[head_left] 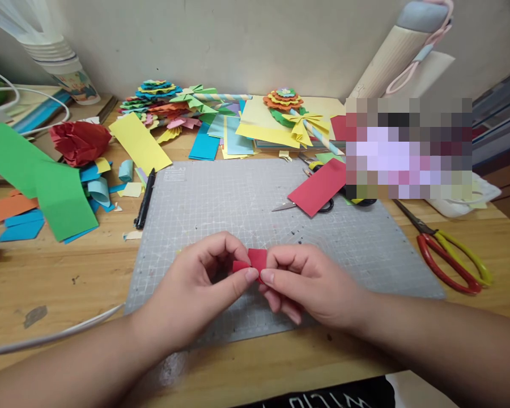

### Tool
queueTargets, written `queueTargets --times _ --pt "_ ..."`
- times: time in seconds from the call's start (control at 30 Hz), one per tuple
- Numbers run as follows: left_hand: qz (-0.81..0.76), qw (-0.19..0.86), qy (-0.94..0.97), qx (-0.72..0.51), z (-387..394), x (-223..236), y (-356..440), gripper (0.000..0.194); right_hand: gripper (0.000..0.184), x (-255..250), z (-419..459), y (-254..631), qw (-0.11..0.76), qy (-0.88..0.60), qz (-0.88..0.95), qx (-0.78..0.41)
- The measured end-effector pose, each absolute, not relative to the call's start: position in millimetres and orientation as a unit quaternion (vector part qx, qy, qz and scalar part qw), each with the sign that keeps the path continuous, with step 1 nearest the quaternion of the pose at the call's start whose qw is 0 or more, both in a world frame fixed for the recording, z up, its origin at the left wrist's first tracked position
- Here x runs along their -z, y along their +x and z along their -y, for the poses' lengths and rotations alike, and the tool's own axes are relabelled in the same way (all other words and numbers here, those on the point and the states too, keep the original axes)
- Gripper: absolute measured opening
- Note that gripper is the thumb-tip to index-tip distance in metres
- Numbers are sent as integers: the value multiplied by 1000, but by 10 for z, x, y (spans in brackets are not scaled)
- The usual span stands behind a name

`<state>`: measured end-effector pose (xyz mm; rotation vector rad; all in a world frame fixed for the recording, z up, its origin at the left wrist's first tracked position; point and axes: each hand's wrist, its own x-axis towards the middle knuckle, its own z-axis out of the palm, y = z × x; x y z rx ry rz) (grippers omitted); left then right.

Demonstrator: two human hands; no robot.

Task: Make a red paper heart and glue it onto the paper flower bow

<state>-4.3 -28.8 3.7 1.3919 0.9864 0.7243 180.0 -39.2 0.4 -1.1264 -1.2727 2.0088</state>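
A small folded piece of red paper (258, 259) is pinched between my two hands above the grey cutting mat (204, 204). My left hand (208, 277) grips its left side with thumb and fingers. On the other side, my right hand (306, 280) holds it, the thumb tips almost meeting at the front. Part of the paper is hidden behind the fingers. Beyond my right hand, a flat red paper strip (317, 187) lies across a pair of black-handled scissors (284, 208) on the mat.
Red-and-yellow-handled scissors (448, 258) lie at the right. A black pen (145, 198) rests along the mat's left edge. Green paper strips (62, 187), a red paper flower (80, 143) and scraps cover the left. Layered paper flowers (284, 102) stand along the wall. A white cable (55, 334) crosses the left front.
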Motion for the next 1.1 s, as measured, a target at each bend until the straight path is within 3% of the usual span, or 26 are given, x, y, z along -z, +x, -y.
queueTargets --times 0.33,0.53,0.9,1.1 --pt "-406 693 486 -345 273 22 -44 17 25 8 425 1805 254 -415 508 -711" --pt "-436 675 474 -361 280 28 -33 21 17 20 449 1775 253 -430 492 -713" --pt "-412 693 461 -371 302 24 -34 24 12 59 425 1767 337 -441 498 -667" --pt "-429 675 477 -365 288 20 -18 25 19 47 426 1763 325 -450 472 -685"
